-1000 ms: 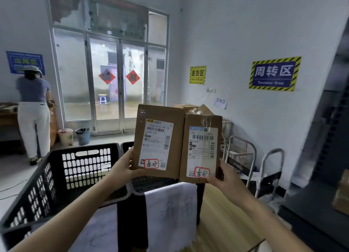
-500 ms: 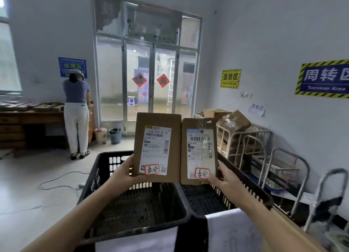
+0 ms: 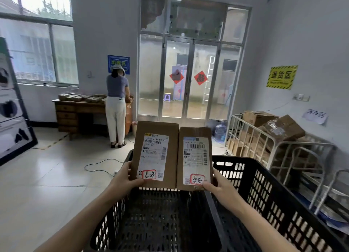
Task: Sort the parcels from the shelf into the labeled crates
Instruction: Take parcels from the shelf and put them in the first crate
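Note:
Two flat brown cardboard parcels stand upright side by side in front of me, white shipping labels facing me, each with a red-framed handwritten tag at the bottom. My left hand (image 3: 125, 178) grips the lower left corner of the left parcel (image 3: 171, 136). My right hand (image 3: 217, 185) grips the lower right corner of the right parcel (image 3: 194, 133). Both parcels hover above a black slatted plastic crate (image 3: 160, 223). A second black crate (image 3: 273, 191) adjoins it on the right.
A person (image 3: 116, 108) stands with their back to me at a wooden desk (image 3: 75, 110) by the glass doors (image 3: 187, 78). Metal cage trolleys (image 3: 264, 144) with cardboard boxes line the right wall. A cable (image 3: 98, 165) lies on the tiled floor.
My view has swung left and dropped toward the crates; the desk and left window have come into sight. Both hands keep the same hold on the parcels, now above the left crate.

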Tool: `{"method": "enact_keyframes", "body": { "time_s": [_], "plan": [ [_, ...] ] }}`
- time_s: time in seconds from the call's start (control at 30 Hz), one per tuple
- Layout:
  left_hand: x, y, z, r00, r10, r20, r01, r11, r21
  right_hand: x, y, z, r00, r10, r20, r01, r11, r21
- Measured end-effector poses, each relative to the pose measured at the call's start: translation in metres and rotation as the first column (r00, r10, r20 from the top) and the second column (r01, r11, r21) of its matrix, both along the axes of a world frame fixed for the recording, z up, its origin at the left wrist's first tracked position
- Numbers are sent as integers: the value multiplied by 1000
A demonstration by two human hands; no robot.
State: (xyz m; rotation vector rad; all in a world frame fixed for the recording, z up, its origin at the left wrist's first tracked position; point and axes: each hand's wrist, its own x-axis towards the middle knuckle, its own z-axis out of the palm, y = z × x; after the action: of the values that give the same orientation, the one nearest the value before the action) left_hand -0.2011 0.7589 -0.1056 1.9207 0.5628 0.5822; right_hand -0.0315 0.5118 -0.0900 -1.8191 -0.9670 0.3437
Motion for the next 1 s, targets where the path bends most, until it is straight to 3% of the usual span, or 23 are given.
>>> {"method": "enact_keyframes", "body": {
  "time_s": [0.17,0.4,0.57,1.0],
  "plan": [
    [19,9,-19,994,101,-46,-103,994,-42,29,34,-28,997,46,-67,-48,998,-37],
    [32,18,-52,965,209,-159,-225,970,-91,56,74,-64,950,-7,-312,-15,997,-71],
    [46,25,-69,955,235,-181,-261,955,-141,61,101,-85,908,-131,-397,126,991,-37],
    [79,67,-134,918,247,-311,-330,909,-254,68,155,-148,825,-340,-452,274,939,-207]
  ]
}}
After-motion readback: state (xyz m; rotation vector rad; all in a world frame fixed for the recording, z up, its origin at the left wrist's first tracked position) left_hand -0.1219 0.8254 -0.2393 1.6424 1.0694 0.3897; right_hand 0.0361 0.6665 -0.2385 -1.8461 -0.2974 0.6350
